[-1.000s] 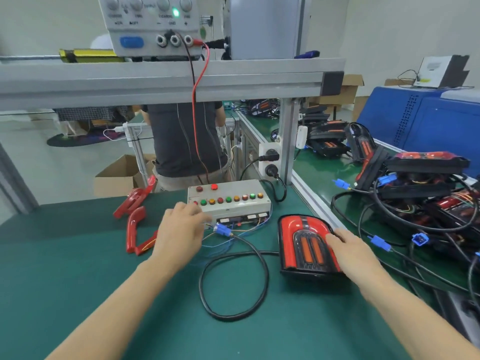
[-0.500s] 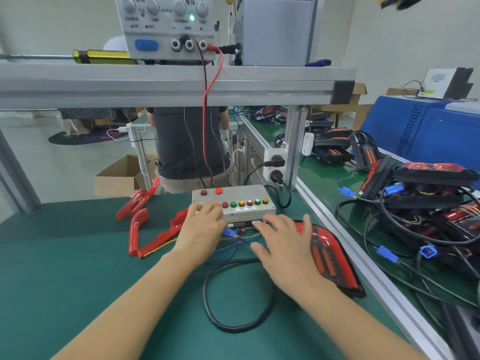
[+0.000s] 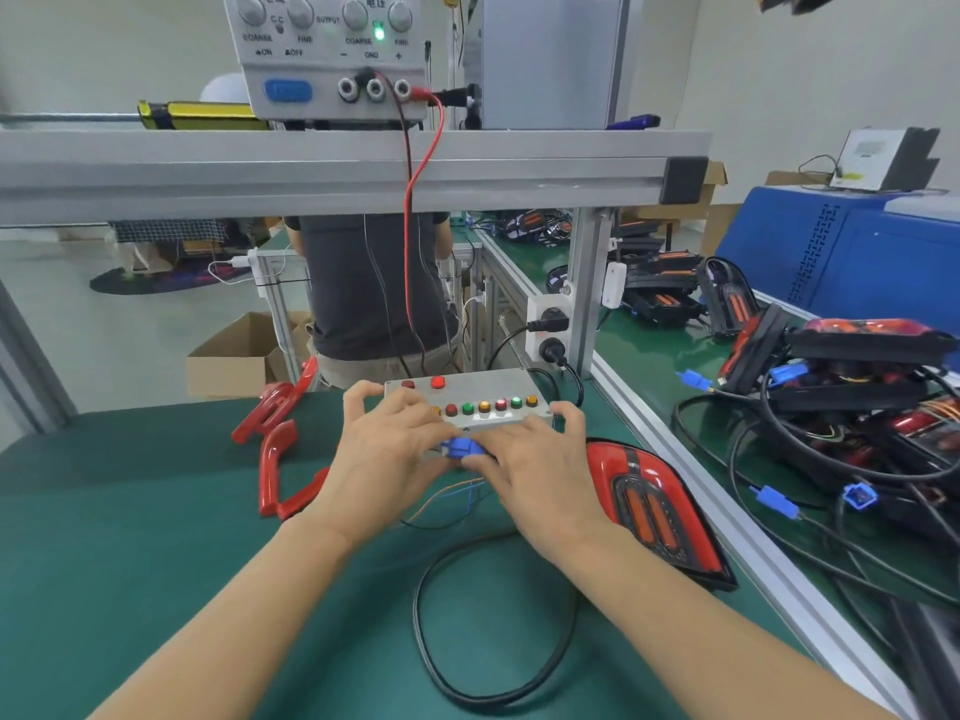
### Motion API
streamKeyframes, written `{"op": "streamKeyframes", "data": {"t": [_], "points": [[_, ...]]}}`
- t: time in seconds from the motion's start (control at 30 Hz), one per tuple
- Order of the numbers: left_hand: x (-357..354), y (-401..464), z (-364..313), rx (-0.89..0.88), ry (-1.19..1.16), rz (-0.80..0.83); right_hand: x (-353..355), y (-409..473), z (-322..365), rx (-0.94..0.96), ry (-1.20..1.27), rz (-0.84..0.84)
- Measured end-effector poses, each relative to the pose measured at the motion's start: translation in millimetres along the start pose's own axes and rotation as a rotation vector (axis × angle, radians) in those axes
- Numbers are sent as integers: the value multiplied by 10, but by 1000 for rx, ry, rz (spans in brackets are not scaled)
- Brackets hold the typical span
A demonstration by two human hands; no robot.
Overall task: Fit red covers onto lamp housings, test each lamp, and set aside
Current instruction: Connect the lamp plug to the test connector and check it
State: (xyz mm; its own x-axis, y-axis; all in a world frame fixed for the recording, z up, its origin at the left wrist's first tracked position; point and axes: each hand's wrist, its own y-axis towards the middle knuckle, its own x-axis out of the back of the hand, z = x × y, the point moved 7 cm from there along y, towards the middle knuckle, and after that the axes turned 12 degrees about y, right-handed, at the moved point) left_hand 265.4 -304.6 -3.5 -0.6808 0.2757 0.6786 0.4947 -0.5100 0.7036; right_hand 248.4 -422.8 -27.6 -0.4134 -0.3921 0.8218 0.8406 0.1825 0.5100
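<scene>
Two hands, left hand [image 3: 387,462] and right hand [image 3: 540,475], one blue plug [image 3: 462,448] between the fingers, one grey button box [image 3: 470,400] just behind the fingers, one red lamp [image 3: 657,504] right of them, three red covers [image 3: 275,454] left of them, one black cable loop [image 3: 483,626] on the surface
</scene>
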Motion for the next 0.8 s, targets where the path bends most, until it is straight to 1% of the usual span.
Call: {"op": "streamKeyframes", "data": {"t": [0.13, 0.37, 0.43, 0.53, 0.6, 0.67, 0.73, 0.8], "points": [[-55, 56, 83, 87, -3, 36, 105, 64, 14, 44, -24, -140], [-68, 137, 11, 91, 70, 26, 159, 129, -105, 172, -122, -293], [-67, 159, -13, 122, 92, 9, 176, 176, -127, 236, -196, -317], [-129, 155, -9, 167, 134, 39, 156, 231, -108, 302, -238, -277], [-198, 35, 218, 312, 151, 130, 246, 244, -251, 220, -190, -299], [-237, -200, 485, 446, 122, 208, 406, 225, -560, 27, -88, -359], [-273, -403, 561, 429, 99, 273, 525, 190, -879, -183, 26, -403], [-314, -508, 434, 351, 91, 349, 540, 129, -1117, -365, 206, -452]]}}
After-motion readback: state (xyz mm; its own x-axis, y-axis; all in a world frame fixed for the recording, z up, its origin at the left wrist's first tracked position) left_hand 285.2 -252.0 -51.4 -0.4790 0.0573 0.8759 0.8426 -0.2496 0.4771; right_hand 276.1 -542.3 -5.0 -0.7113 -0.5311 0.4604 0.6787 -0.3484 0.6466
